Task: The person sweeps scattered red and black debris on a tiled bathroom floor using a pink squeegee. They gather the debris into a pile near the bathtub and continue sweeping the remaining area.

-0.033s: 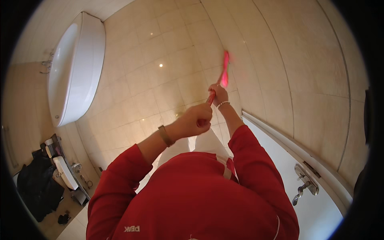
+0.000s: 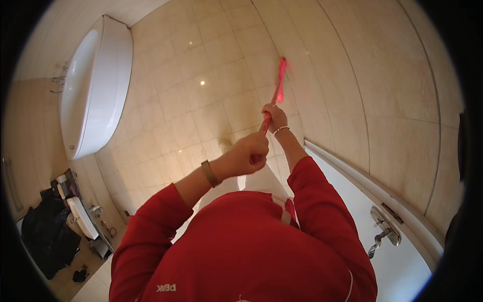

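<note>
A long red-handled broom slants away from me, with its narrow bright pink head on the floor tiles close to the foot of the right wall. Motion smears the head, so its bristles cannot be made out. Around the top end of the handle, my left hand is closed in a fist. My right hand grips the handle further down, between the left hand and the pink head.
Beige tiles cover the floor, where a round drain shows beside my left hand. A white bathtub stands at the far left. Near left are a washstand and dark cloth. A white door with a metal handle is at my right.
The pink head has slid slightly farther away and a little left. My left hand has shifted slightly to the right, uncovering more of the drain. Both hands keep their grip.
</note>
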A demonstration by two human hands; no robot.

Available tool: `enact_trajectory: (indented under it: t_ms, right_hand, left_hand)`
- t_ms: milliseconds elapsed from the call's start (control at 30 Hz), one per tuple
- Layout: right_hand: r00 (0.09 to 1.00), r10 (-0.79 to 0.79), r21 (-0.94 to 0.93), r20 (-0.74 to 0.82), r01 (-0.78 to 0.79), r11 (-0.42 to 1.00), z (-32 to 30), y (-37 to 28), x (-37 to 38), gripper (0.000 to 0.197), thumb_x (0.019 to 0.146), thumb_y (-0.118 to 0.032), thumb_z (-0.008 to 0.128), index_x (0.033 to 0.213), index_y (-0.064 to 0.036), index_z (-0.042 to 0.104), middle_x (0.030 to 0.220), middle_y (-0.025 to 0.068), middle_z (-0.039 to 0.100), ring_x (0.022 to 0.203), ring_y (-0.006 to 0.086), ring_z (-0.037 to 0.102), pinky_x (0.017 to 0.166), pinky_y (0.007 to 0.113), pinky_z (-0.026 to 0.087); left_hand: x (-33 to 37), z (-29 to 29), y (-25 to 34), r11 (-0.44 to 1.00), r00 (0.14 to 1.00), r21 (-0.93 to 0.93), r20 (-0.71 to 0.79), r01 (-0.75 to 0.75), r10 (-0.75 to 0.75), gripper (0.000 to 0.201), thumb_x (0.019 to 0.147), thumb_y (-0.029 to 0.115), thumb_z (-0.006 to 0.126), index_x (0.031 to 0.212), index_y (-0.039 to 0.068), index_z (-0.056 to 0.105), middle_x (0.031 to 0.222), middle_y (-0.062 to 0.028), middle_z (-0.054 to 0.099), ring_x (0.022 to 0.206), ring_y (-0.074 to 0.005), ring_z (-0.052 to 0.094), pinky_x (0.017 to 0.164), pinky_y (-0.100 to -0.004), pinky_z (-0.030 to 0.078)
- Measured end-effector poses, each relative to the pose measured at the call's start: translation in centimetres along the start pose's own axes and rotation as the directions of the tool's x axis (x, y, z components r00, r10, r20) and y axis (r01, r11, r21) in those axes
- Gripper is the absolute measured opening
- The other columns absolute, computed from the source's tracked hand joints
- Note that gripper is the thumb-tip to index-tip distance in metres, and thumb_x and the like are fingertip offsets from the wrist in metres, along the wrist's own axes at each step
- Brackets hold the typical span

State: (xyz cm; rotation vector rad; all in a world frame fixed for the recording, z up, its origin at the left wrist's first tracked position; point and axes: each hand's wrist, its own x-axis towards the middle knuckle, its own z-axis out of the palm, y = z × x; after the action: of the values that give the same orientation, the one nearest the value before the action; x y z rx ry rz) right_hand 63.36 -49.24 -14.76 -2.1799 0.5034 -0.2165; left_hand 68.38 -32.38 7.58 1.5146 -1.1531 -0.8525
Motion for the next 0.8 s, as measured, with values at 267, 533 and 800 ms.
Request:
enact_trajectory:
  t_ms: [267,533,800]
  right_hand:
    - [0.975,0.164,-0.201,0.153,-0.132,0.971,-0.1,-5.9,-8.8,0.012,0.078,-0.022,0.062,0.081,-0.011,0.065,0.083,0.0112,0.065,0.076,0.0331,0.065,0.067,0.043,0.051]
    - [0.91,0.313,-0.206,0.271,-0.263,0.943,10.3,0.5,-11.2,0.013,0.077,-0.02,0.06,0.071,-0.0103,0.068,0.073,0.016,0.065,0.075,0.033,0.065,0.07,0.04,0.052]
    - [0.992,0.067,0.267,0.108,-0.094,0.959,8.2,-4.9,2.2,0.012,0.08,-0.003,0.057,0.086,-0.0112,0.064,0.086,0.0109,0.065,0.078,0.0317,0.064,0.068,0.038,0.051]
  left_hand:
    - [-4.4,-3.2,5.1,0.917,0.973,-0.323,0.063,0.232,-0.224,0.026,0.077,-0.004,0.07,0.067,0.004,0.047,0.081,-0.0035,0.056,0.088,-0.0169,0.057,0.075,-0.0301,0.046]
    - [-6.1,-3.7,-0.1,0.778,0.846,-0.442,-0.076,0.446,-0.528,0.034,0.08,-0.001,0.07,0.061,0.006,0.042,0.068,0.0027,0.046,0.063,-0.0059,0.038,0.072,-0.0269,0.044]
    - [-4.0,-4.1,1.7,0.995,0.982,0.101,-0.186,0.025,-0.006,0.044,0.075,0.007,0.078,0.056,0.003,0.038,0.061,-0.0076,0.041,0.062,-0.023,0.041,0.058,-0.034,0.036]
